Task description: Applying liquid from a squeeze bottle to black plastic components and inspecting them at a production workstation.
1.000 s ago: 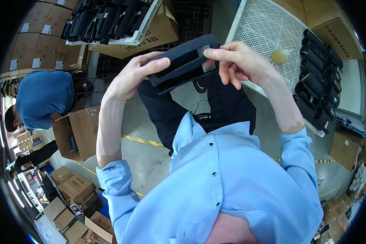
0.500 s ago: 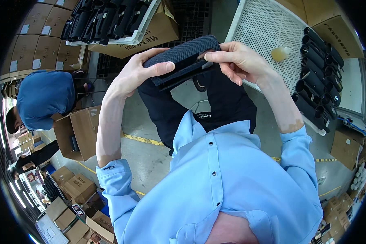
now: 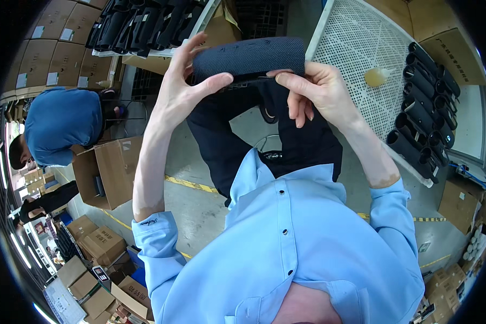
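Observation:
A dark cylindrical fabric-covered speaker (image 3: pixel 248 56) is held up between both hands in front of me. My left hand (image 3: pixel 184 86) grips its left end, thumb pressed under it and fingers raised behind. My right hand (image 3: pixel 314 86) holds its right end, thumb and fingers pinching along the lower edge. The speaker lies roughly level.
A white perforated tray (image 3: pixel 356 48) at right carries a row of black cylinders (image 3: pixel 424 108) and a yellowish round object (image 3: pixel 376 76). Another tray of black cylinders (image 3: pixel 146 24) sits on cardboard at top left. A person in a blue shirt (image 3: pixel 59 127) bends over an open carton (image 3: pixel 105 173).
The speaker has turned from tilted, with a flat side showing, to roughly level with its mesh side up. Both hands shifted their grip and rose slightly.

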{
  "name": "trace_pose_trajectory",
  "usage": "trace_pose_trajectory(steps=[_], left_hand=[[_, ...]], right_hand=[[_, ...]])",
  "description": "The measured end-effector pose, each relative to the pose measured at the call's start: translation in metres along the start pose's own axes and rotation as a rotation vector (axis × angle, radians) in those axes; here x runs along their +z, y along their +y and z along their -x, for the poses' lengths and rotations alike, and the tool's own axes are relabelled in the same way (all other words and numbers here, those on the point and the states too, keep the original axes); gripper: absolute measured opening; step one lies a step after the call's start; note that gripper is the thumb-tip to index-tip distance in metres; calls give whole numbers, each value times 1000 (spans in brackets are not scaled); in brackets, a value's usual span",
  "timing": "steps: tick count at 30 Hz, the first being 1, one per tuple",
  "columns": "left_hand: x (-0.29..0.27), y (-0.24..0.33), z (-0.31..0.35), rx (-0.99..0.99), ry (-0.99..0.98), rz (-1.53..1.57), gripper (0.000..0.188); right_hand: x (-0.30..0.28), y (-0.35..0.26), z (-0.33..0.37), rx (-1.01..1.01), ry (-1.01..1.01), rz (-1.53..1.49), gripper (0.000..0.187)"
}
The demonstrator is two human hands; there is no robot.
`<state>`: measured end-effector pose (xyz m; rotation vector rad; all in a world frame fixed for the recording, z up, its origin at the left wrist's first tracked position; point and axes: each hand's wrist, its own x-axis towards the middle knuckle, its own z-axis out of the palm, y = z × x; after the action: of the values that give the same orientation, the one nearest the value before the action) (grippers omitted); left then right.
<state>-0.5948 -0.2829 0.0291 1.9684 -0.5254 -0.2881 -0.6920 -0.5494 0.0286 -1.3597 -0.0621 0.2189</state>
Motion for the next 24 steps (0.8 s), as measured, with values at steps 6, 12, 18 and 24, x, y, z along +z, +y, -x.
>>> trace_pose_trajectory(steps=[6,12,18,24], left_hand=[[23,6,6,-403,29,990,88],[28,-2,-7,-486,287,1339,75],[10,-8,-22,-191,64,1475,74],[-2,-13,-34,-158,-175,1724,71]], right_hand=[[2,24,-12,-661,94,821,21],[25,39,-26,-849,58,1378,37],[50,27,-22,-898,244,1006,39],[53,18,-15,-493,315,304,35]])
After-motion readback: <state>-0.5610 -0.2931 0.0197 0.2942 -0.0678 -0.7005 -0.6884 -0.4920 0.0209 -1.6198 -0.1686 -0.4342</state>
